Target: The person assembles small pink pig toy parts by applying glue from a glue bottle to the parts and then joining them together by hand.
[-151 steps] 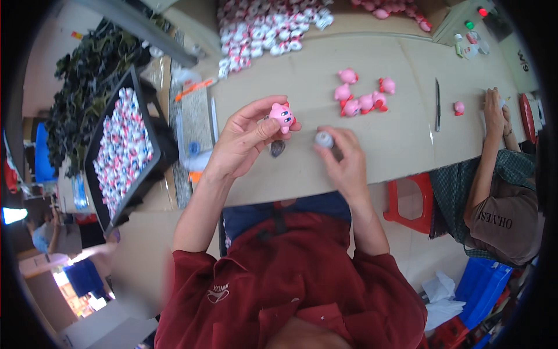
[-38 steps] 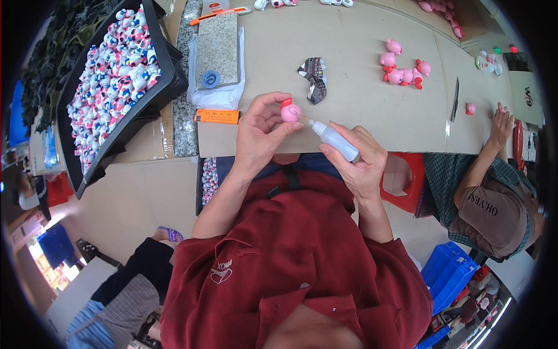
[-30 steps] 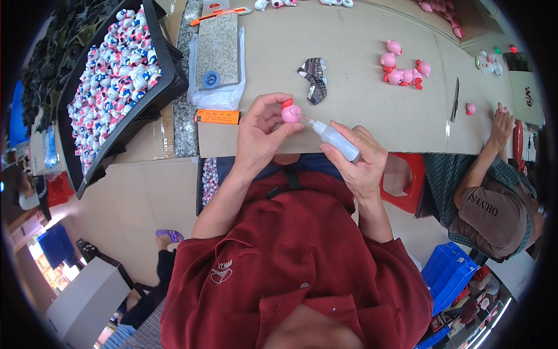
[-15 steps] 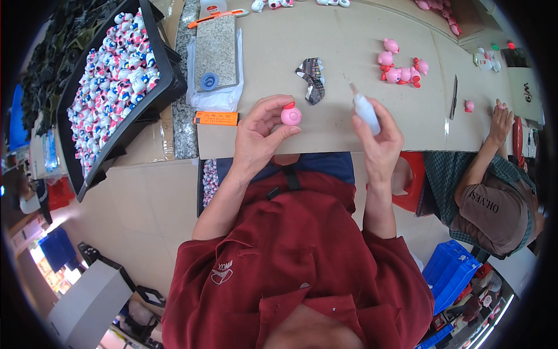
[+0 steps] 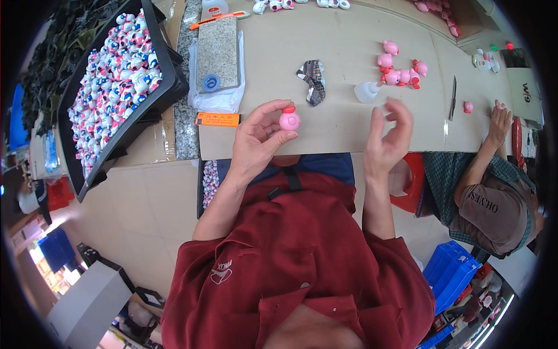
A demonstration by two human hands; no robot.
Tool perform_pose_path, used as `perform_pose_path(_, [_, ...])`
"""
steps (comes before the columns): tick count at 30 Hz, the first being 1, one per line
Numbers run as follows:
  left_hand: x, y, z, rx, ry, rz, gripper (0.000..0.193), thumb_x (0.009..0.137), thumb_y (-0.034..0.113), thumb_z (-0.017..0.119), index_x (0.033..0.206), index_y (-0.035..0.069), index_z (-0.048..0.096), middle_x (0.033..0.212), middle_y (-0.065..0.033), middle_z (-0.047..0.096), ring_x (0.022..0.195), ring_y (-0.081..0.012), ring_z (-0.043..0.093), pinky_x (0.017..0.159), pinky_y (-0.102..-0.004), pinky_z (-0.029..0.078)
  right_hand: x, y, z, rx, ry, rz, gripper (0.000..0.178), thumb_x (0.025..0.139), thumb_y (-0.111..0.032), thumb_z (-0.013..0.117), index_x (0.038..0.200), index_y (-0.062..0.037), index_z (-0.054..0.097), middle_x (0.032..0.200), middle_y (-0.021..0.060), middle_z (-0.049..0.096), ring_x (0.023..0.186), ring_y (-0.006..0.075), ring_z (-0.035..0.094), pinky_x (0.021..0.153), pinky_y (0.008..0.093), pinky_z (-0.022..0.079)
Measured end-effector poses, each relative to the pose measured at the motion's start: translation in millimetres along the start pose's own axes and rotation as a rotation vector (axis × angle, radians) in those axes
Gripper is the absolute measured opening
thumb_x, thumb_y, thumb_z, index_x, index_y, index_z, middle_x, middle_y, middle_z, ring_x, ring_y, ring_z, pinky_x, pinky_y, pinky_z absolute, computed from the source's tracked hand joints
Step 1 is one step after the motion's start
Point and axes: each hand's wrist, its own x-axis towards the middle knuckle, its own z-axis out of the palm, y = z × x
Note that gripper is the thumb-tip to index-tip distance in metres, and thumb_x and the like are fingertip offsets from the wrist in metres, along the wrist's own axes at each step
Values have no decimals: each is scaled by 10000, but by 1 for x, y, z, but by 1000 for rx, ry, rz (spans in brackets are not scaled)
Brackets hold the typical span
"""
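My left hand (image 5: 259, 135) pinches a small pink toy figure (image 5: 289, 121) with a red part on top, just above the table's near edge. To its right my right hand (image 5: 388, 135) is empty, its fingers curved and apart. Just beyond those fingers a translucent white squeeze bottle (image 5: 367, 92) stands on the table. Several pink figures with red parts (image 5: 393, 76) sit grouped farther back. A crumpled dark patterned piece (image 5: 314, 81) lies in the middle of the table.
At the left stands a black bin (image 5: 168, 70) full of white, pink and blue toy pieces. A stone slab (image 5: 216, 52) carries a blue cap (image 5: 210, 82), with an orange box (image 5: 218, 119) nearer me. A dark blade (image 5: 453, 99) lies toward a co-worker's hand (image 5: 500, 125).
The squeeze bottle has gone from my right hand to the table, where it stands upright. My right hand has drawn back and opened. The left keeps hold of the pink figure, turned slightly.
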Motion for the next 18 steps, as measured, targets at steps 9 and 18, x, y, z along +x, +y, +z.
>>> perform_pose_path(9, [-7, 3, -8, 25, 3, 45, 419, 745, -84, 641, 1141, -4, 529, 1122, -71, 525, 957, -137, 568, 824, -262, 492, 17, -25, 75, -63, -551, -71, 172, 784, 29, 571, 929, -18, 650, 840, 103, 569, 644, 205, 579, 598, 267, 465])
perform_pose_path(18, [-10, -3, -12, -30, 11, 47, 414, 739, -105, 632, 1134, -36, 525, 1112, -78, 506, 958, -156, 569, 811, -272, 504, 3, -62, 45, 476, -715, 92, 113, 757, 2, 632, 861, -17, 672, 770, 55, 577, 641, 121, 569, 573, 232, 449])
